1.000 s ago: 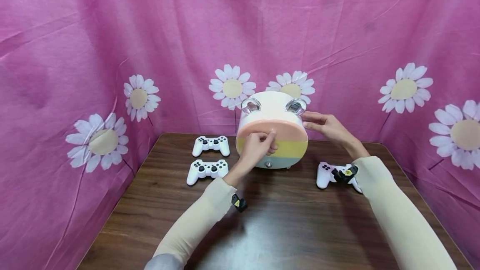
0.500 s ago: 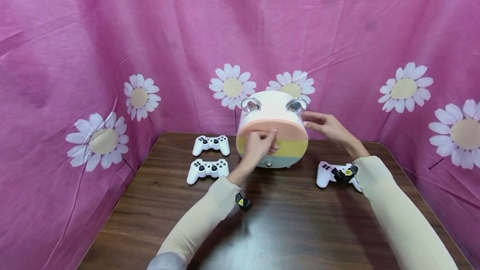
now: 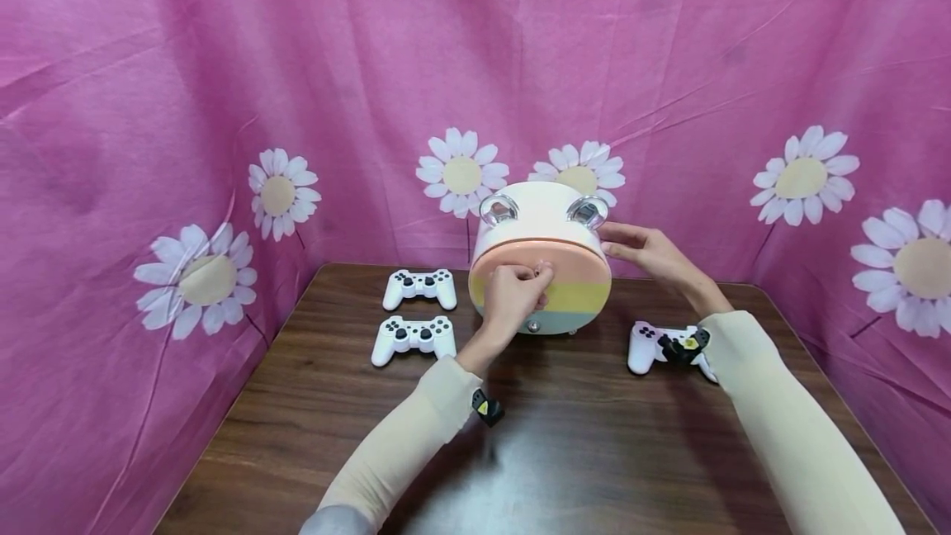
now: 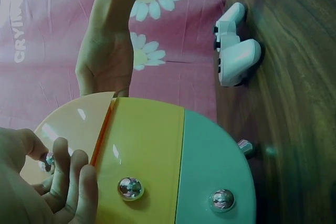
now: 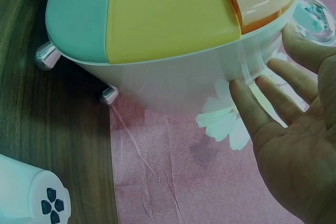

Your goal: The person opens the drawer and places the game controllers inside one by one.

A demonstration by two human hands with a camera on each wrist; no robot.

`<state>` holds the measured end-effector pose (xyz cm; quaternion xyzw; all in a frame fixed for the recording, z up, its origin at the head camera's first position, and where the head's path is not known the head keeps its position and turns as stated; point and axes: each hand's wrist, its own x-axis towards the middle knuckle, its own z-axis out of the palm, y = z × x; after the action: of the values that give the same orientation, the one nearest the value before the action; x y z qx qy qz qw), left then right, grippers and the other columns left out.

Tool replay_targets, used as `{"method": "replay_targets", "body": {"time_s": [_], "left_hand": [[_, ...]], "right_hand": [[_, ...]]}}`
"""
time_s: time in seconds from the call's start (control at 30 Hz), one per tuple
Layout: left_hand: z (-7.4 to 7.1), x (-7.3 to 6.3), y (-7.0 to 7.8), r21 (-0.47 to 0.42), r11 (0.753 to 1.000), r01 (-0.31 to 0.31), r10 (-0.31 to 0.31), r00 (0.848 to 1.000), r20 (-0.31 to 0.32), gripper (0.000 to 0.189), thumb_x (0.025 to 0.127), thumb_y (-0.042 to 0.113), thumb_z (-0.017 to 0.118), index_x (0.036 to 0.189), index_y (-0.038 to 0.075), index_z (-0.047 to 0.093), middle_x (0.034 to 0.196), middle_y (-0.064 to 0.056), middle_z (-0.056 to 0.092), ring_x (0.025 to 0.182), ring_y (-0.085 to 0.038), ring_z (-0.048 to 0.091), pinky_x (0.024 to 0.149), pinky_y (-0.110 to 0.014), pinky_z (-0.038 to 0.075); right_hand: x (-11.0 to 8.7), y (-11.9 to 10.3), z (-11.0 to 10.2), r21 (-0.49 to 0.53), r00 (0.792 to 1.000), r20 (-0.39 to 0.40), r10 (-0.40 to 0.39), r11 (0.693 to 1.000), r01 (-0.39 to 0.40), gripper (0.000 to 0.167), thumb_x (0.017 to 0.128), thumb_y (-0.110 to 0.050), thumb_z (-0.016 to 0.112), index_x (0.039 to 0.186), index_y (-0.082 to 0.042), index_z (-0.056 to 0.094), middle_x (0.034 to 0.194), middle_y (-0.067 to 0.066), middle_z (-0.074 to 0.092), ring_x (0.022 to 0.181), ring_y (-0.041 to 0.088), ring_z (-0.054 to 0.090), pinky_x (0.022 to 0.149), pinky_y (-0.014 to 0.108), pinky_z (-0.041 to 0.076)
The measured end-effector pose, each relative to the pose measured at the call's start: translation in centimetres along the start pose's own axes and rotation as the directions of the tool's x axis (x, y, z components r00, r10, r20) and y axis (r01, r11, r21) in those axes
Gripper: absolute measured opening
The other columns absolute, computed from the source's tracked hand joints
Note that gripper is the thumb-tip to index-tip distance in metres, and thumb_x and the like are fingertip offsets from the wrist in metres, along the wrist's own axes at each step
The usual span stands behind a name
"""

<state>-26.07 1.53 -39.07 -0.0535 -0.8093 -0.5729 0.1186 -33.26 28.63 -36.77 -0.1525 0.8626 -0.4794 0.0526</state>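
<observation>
A white rounded drawer box (image 3: 541,203) stands at the back of the table, with ring-like silver pieces on top. Its front has an orange top drawer (image 3: 568,258), a yellow drawer (image 4: 149,150) and a green drawer (image 4: 212,150), with round silver knobs. The orange drawer sits slightly proud of the yellow one, a narrow gap showing along its edge. My left hand (image 3: 513,300) pinches the orange drawer's knob (image 4: 50,158) between thumb and index finger. On the box's right side, my right hand (image 3: 654,258) rests its extended fingertips against the white wall.
Two white game controllers, a rear one (image 3: 419,289) and a front one (image 3: 413,341), lie left of the box. Another controller (image 3: 643,348) lies to the right, partly covered by the wrist camera. A pink flowered curtain (image 3: 371,89) surrounds the wooden table (image 3: 579,452).
My left hand has drawn slightly toward me and to the right with the knob, and the orange drawer has come out a little. My right hand stays at the box's side.
</observation>
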Motion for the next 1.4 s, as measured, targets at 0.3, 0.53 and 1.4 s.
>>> {"method": "replay_targets", "body": {"time_s": [0.3, 0.53, 1.4], "left_hand": [[-0.4, -2.2, -0.4, -0.035, 0.996, -0.076, 0.076, 0.997, -0.012, 0.051, 0.099, 0.036, 0.072, 0.058, 0.007, 0.071, 0.046, 0.003, 0.059, 0.042, -0.006, 0.057, 0.045, -0.019, 0.037], [-0.8, -3.9, -0.3, -0.097, 0.989, -0.108, 0.110, 0.994, 0.009, 0.050, 0.100, 0.034, 0.071, 0.054, 0.015, 0.068, 0.045, 0.002, 0.058, 0.041, -0.009, 0.057, 0.044, -0.020, 0.042], [-2.1, -8.2, 0.2, -0.093, 0.995, -0.034, 0.043, 0.995, 0.090, 0.044, 0.099, 0.043, 0.074, 0.065, 0.016, 0.078, 0.044, 0.003, 0.060, 0.040, -0.004, 0.058, 0.043, -0.017, 0.039]], "right_hand": [[0.1, 0.2, 0.0, -0.010, 1.000, 0.005, -0.005, 1.000, 0.006, 0.067, 0.103, -0.040, 0.071, 0.157, -0.006, 0.051, 0.164, 0.018, 0.048, 0.155, 0.042, 0.039, 0.127, 0.062, 0.032], [0.1, 0.1, 0.0, -0.009, 1.000, -0.003, -0.013, 1.000, 0.013, 0.065, 0.104, -0.038, 0.071, 0.157, -0.006, 0.052, 0.164, 0.018, 0.049, 0.155, 0.042, 0.040, 0.127, 0.063, 0.032], [0.2, 0.4, 0.0, -0.002, 1.000, -0.012, -0.008, 1.000, 0.008, 0.064, 0.104, -0.038, 0.071, 0.156, -0.005, 0.053, 0.162, 0.019, 0.051, 0.153, 0.039, 0.043, 0.127, 0.060, 0.033]]}}
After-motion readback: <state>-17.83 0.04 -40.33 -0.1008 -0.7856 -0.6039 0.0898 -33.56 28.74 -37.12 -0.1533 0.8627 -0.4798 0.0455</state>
